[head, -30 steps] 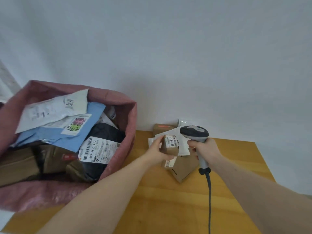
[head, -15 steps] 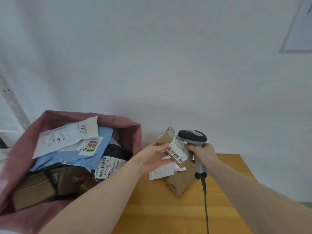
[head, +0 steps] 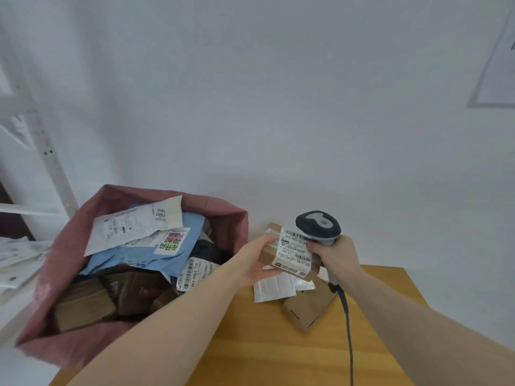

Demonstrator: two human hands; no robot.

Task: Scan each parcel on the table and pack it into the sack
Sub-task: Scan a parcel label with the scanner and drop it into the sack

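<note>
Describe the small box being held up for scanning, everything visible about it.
The small cardboard box is brown, with a white shipping label printed with barcodes and numbers covering its upward face. The left hand grips its left end, lifting it off the wooden table, tilted with the label toward the camera. The handheld scanner, held in the right hand, sits right at its far right edge. White mailers and another carton lie beneath it.

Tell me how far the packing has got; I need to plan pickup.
Done: the sack already holds many parcels. In hand: the left hand holds a small box beside the scanner gripped by the right hand. Left: a white mailer and cardboard box on the table.
</note>
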